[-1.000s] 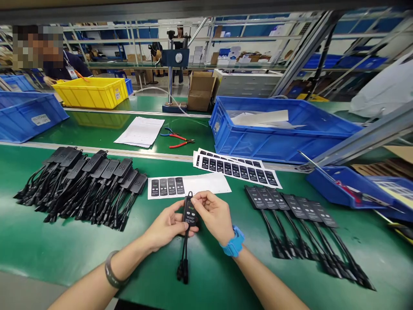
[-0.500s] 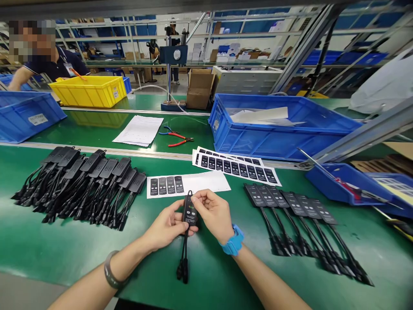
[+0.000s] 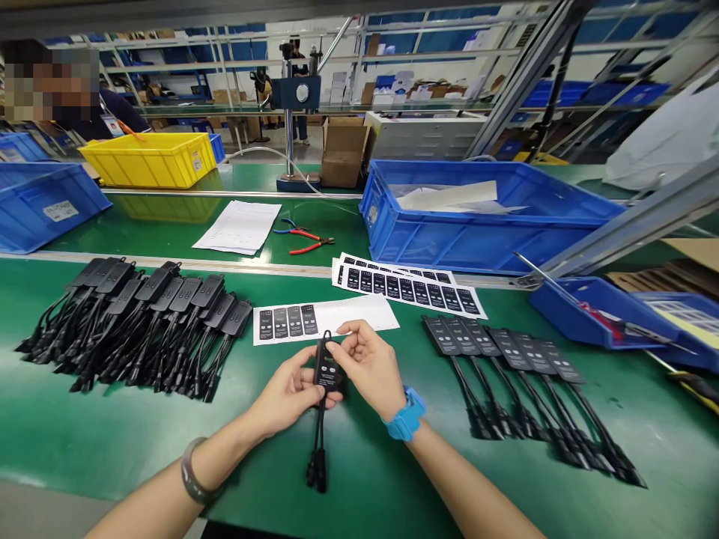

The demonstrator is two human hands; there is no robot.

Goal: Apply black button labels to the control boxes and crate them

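Observation:
My left hand (image 3: 289,393) is closed around a small black control box (image 3: 326,367), thumb on its lower front and fingers behind. The box stands upright, its hanging loop at the top and two short cables (image 3: 319,442) dangling below. On its face is a black label with white print and two pale button marks. My right hand (image 3: 368,367) has its thumb pressed on the label's upper right, the other fingers curled. Just behind lies a label sheet (image 3: 359,313) with several black labels at its left and bare backing at its right.
Many black boxes with cables (image 3: 151,322) are heaped at left; several labelled ones (image 3: 505,348) lie in a row at right. Further back are more label sheets (image 3: 416,288), red-and-blue cutters (image 3: 306,238), papers (image 3: 239,227), blue bins (image 3: 483,232) and a yellow bin (image 3: 149,161). A person (image 3: 120,112) is at far left.
The view has shifted slightly. My right thumb still presses on the upper label, and my left hand keeps the same hold on the box.

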